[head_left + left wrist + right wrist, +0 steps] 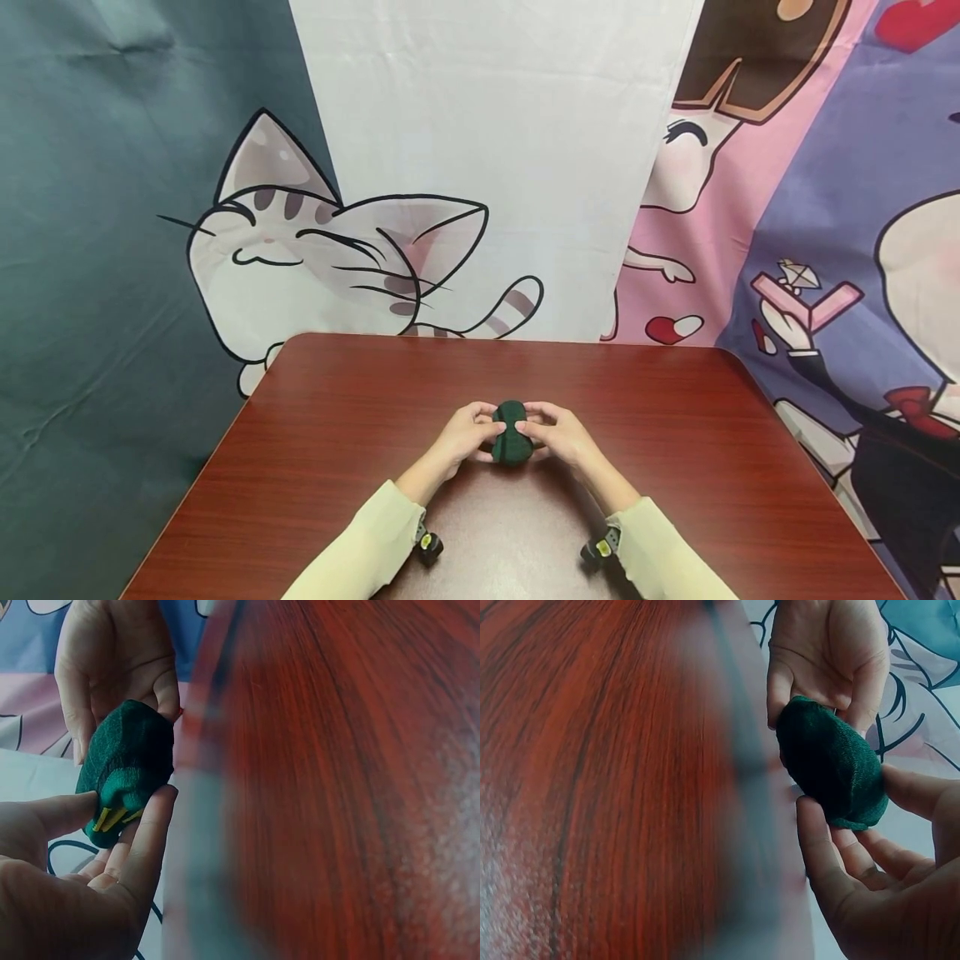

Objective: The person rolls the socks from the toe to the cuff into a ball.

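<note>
A rolled-up sock bundle (513, 448) in dark green knit is held between both hands over the middle of the table. My left hand (467, 435) pinches its left end, thumb on the near face and fingers round the far side and below. On the opposite end, my right hand (561, 433) grips it the same way. Short yellow stitches (112, 819) show near the left thumb in the left wrist view. From the right wrist, the bundle (832, 765) looks plain green and oblong, with a fold at its lower end.
A reddish-brown wooden table (337, 392) stretches out under both forearms. Behind it hangs a printed cloth backdrop (495, 100) with a cartoon cat and figures. Each sleeved wrist wears a small black camera (429, 546).
</note>
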`<state>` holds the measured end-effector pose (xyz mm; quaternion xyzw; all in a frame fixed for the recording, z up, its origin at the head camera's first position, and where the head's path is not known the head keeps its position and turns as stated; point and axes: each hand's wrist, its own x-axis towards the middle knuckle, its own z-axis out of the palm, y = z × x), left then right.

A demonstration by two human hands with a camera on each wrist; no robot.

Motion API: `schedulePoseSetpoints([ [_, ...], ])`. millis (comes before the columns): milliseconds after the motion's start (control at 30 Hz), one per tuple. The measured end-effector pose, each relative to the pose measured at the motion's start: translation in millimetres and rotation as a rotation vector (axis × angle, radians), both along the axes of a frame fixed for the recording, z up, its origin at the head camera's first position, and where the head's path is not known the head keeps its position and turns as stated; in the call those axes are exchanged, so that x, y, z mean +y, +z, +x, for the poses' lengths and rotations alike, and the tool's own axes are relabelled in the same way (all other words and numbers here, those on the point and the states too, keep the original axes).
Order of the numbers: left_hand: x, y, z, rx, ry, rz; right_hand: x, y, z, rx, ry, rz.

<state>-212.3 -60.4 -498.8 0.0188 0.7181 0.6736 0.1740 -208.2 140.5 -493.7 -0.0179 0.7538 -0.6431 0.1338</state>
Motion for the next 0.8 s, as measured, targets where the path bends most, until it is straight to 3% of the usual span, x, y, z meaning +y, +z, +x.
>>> schedulePoseSetpoints([
  [800, 3.1, -15.2, -7.7, -0.005, -0.009, -0.043, -2.2, -9.5, -6.6, -0.059, -0.023, 0.050],
])
